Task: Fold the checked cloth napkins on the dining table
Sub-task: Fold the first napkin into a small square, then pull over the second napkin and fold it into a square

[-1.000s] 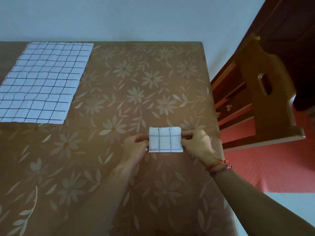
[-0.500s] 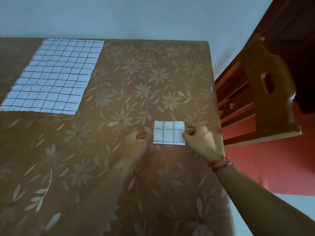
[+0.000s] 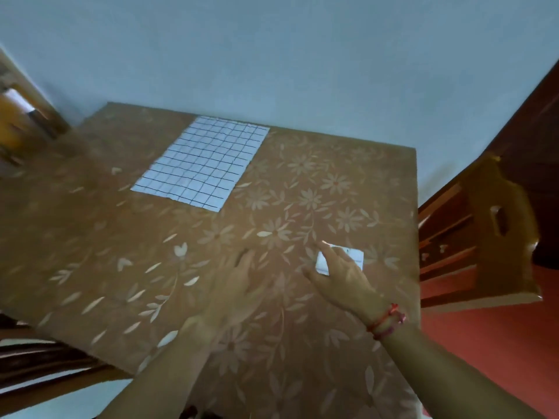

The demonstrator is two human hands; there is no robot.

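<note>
Head view, frame soft with motion blur. The tabletop (image 3: 96,237) carries a brown covering printed with pale flowers and leaves. Folded napkin (image 3: 355,256): a small white checked packet lying flat near the tabletop's right edge, on the near half, partly hidden under the right hand (image 3: 343,275). That hand lies over the packet with fingers extended and relaxed. The index finger reaches past the packet's far-left corner and the thumb sticks out to the left, with nothing pinched. Whether the fingers press on the cloth or only hang above it cannot be told. Red thread bracelets (image 3: 387,322) sit on the right wrist. The left hand (image 3: 239,285) sits just left of the right one, apart from the packet, palm down and fingers spread, holding nothing. It is heavily blurred, so contact with the tabletop cannot be told. Unfolded napkin (image 3: 202,163): a large white cloth with a dark grid, spread flat and slightly wrinkled on the far half, its far edge near the wall-side rim and well apart from both hands. A wooden chair (image 3: 484,237) stands just beside the right edge over a red floor (image 3: 490,352). A pale blue-grey wall (image 3: 272,55) rises behind.
</note>
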